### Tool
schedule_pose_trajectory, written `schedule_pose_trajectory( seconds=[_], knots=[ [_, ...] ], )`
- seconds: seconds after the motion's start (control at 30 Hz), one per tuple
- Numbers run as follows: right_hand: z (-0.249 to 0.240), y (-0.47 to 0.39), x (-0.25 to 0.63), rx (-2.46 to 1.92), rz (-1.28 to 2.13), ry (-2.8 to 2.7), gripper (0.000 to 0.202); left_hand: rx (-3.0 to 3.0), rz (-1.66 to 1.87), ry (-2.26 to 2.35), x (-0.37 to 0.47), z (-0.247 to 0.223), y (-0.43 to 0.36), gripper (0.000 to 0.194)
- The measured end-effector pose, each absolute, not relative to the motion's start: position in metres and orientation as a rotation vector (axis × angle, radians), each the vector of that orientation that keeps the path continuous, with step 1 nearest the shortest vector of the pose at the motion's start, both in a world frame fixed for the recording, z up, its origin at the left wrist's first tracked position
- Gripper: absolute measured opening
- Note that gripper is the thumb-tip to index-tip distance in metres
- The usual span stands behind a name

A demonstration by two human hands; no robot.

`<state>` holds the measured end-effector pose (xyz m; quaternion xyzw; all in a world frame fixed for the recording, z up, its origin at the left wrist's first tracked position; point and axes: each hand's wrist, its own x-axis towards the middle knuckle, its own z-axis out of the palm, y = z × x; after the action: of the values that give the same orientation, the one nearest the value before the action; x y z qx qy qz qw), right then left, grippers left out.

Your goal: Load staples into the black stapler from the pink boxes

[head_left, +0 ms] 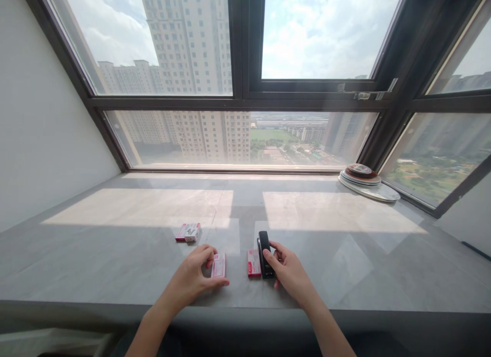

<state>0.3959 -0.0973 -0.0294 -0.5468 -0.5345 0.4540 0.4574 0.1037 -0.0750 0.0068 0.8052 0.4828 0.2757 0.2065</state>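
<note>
My left hand (195,272) is closed around a small white and pink-red box (219,266) on the grey stone sill, with the thumb along its near edge and the curled fingers at its far left corner. My right hand (286,267) grips a black stapler (265,254), thumb on top and fingers along its right side. Against the stapler's left side lies another red and white box (253,265). Farther off to the left, a small white box with a staple-like picture (193,232) sits with a flat red and white box (181,233).
A stack of round plates or lids (362,178) stands in the back right corner by the window. Dark window frames (238,104) rise along the back of the sill (115,265). A white wall (49,121) borders it on the left.
</note>
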Motion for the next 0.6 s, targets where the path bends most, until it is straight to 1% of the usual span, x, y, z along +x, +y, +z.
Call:
schedule_pose_trajectory(
  seconds=[0.1,0.27,0.37,0.47,0.6],
  knots=[
    [-0.029,-0.096,0.395,-1.353,1.113,-1.309,0.063,2.232,0.878,1.352,0.140,0.008,-0.071,0.051],
    [-0.029,-0.095,0.396,-1.354,1.113,-1.301,0.066,2.327,0.801,1.221,0.189,0.009,-0.066,0.066],
    [-0.030,-0.095,0.397,-1.373,1.164,-1.291,0.070,2.374,0.755,1.135,0.198,0.005,-0.063,0.074],
    [-0.031,-0.096,0.397,-1.384,1.196,-1.281,0.074,2.406,0.753,1.131,0.200,-0.001,-0.066,0.077],
    [-0.031,-0.098,0.396,-1.360,1.179,-1.282,0.070,2.433,0.742,1.114,0.199,0.005,-0.074,0.086]
  ],
)
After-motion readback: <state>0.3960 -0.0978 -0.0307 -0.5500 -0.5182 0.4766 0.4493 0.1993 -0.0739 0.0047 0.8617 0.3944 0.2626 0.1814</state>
